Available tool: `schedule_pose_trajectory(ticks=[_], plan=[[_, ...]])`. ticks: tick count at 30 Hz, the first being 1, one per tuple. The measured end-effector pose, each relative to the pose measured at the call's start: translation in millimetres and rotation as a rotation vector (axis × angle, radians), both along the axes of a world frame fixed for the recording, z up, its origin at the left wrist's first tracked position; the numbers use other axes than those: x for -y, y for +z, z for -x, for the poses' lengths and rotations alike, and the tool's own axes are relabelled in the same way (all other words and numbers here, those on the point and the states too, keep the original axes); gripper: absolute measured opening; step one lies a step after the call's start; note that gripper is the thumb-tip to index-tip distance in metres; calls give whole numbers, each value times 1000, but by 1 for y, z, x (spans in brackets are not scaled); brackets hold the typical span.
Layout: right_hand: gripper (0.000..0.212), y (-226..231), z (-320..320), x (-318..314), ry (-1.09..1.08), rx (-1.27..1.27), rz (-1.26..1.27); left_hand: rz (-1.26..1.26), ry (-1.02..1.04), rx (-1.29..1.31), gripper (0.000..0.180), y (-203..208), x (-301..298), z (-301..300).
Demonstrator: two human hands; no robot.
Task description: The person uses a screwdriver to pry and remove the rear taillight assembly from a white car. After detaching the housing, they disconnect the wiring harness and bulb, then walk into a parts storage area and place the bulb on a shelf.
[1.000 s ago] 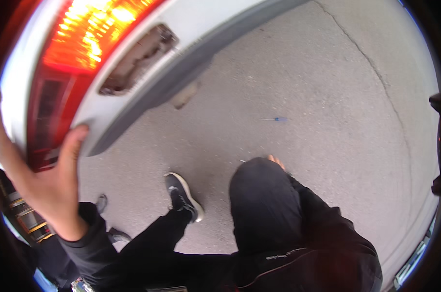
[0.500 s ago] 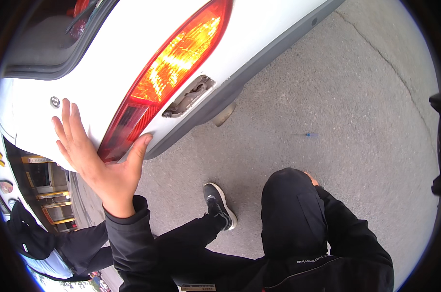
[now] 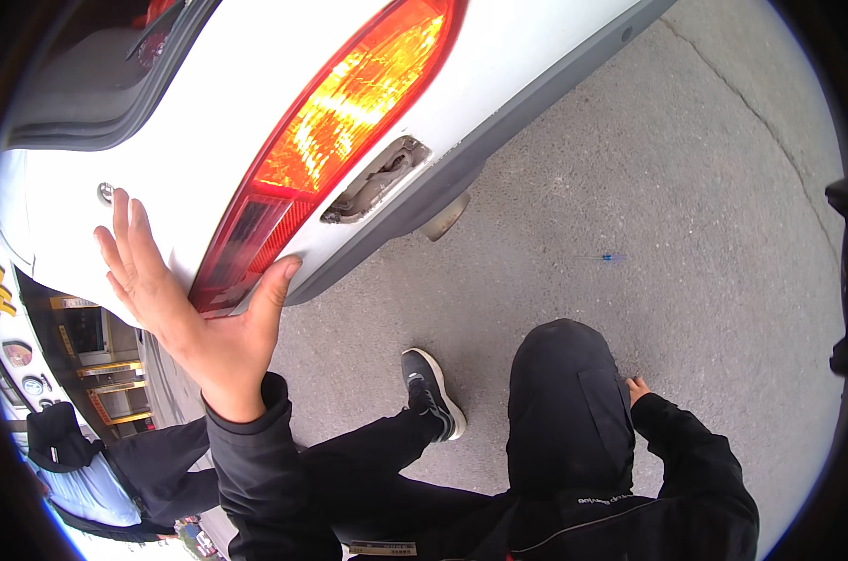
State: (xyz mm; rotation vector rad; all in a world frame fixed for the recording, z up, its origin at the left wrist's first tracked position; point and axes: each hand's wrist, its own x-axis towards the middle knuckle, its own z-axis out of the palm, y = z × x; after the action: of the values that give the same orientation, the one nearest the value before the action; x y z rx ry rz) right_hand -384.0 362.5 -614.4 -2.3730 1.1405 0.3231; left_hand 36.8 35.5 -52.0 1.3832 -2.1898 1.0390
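Note:
My left hand (image 3: 209,332) is open against the rear of a white car (image 3: 499,56), with its fingers stretched over the bodywork. Its thumb lies across the lower end of the red and orange tail light (image 3: 316,140). By the fingertips is a small round lock cylinder (image 3: 105,194). My right hand (image 3: 636,387) is low beside my raised knee (image 3: 566,393); only a small part shows, and its fingers are mostly hidden. An open recess (image 3: 377,179) with crumpled material inside sits beside the tail light.
A blue-handled screwdriver (image 3: 608,256) lies on the asphalt (image 3: 704,168) ahead of my knee. The grey lower bumper (image 3: 527,122) and an exhaust pipe (image 3: 445,219) run along the car's underside. My shoe (image 3: 431,393) stands near it. Another person (image 3: 106,477) is at lower left.
My right hand has come slightly outward from behind my knee, so a little more of it shows. The view has shifted a bit; my left hand stays on the car.

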Motion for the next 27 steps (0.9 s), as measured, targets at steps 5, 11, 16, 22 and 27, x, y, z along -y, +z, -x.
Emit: schedule_pose_trajectory(ticks=[5,11,16,22,27], plan=[[23,40,-5,11,-404,-35,-186,2,16,-5,116,-2,-2,4],[30,235,-28,140,-797,808,12,21,61,-21,110,-6,-2,11],[24,367,-93,223,-524,1125,-49,25,59,-43,107,-5,-3,16],[25,393,-149,256,-616,1290,-108,25,81,-42,105,-6,-1,17],[25,388,-158,243,-627,1390,-175,38,74,-46,104,-7,1,14]])
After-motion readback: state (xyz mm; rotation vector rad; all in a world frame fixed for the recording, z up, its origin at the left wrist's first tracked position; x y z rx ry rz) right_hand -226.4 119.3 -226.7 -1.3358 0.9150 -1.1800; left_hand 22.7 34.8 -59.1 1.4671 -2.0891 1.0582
